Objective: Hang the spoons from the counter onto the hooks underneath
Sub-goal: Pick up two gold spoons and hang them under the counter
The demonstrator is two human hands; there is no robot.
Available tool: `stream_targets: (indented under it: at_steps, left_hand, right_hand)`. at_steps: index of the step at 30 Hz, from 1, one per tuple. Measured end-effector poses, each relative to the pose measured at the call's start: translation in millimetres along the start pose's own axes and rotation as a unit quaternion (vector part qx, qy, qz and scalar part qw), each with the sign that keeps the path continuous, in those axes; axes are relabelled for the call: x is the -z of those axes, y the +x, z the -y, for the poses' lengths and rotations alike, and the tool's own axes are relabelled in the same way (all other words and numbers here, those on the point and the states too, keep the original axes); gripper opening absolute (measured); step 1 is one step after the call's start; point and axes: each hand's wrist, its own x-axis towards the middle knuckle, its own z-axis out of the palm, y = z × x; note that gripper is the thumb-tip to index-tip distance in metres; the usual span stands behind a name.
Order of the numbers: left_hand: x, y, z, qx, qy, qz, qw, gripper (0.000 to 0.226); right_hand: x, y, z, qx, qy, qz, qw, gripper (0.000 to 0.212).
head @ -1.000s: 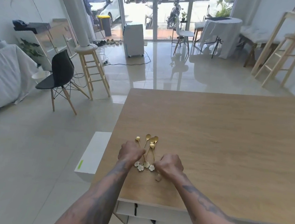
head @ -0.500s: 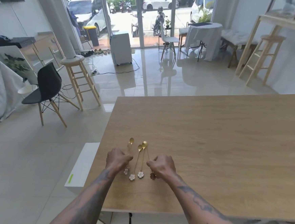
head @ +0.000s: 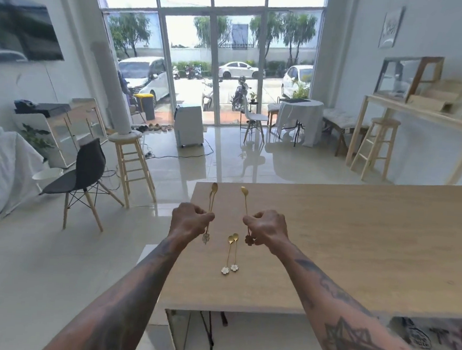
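Note:
My left hand (head: 190, 221) is shut on a gold spoon (head: 212, 198) that points up and away, its white flower end hanging below my fist. A second handle seems to run beside it. My right hand (head: 267, 227) is shut on another gold spoon (head: 245, 199), whose dark flower end shows under my fingers. Both hands are raised above the wooden counter (head: 343, 239). Two gold spoons (head: 231, 253) with white flower ends lie side by side on the counter between my hands. Below the near edge, dark hooks (head: 224, 319) hang in the white recess.
The counter's left edge drops to a tiled floor. A black chair (head: 82, 174) and a wooden stool (head: 131, 164) stand to the left. A white box (head: 149, 254) sits on the floor by the counter's left side, mostly hidden by my arm.
Both hands have closed on spoons and lifted them off the counter, moving apart. Two spoons stay lying on the counter. My head has tilted up, showing more of the room.

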Motion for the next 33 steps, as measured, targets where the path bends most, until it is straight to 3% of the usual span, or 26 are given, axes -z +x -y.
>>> stream_targets:
  at_steps: [9, 17, 25, 28, 33]
  left_hand:
    - [58.5, -106.1, 4.8, -0.023, -0.043, 0.007, 0.999, 0.021]
    - [-8.3, -179.2, 101.2, 0.047, -0.026, 0.073, 0.996, 0.025]
    - [-111.5, -199.0, 230.2, 0.158, 0.0, 0.131, 0.979, 0.018]
    - [-149.8, -180.0, 271.7, 0.193, 0.019, 0.118, 0.974, 0.02]
    - [-214.5, -109.6, 324.7, 0.185, 0.05, 0.075, 0.979, 0.026]
  right_hand:
    - [-4.5, -121.6, 10.1, 0.006, 0.008, -0.022, 1.0, 0.027]
    - [-53.5, -166.6, -87.5, -0.097, 0.005, 0.025, 0.995, 0.032]
    - [-118.1, -142.6, -236.9, -0.191, -0.055, 0.081, 0.977, 0.028]
    - [-144.1, -107.4, -288.5, -0.206, -0.065, 0.108, 0.97, 0.031]
    - [-194.3, -17.5, -349.5, -0.201, -0.072, 0.125, 0.969, 0.029]
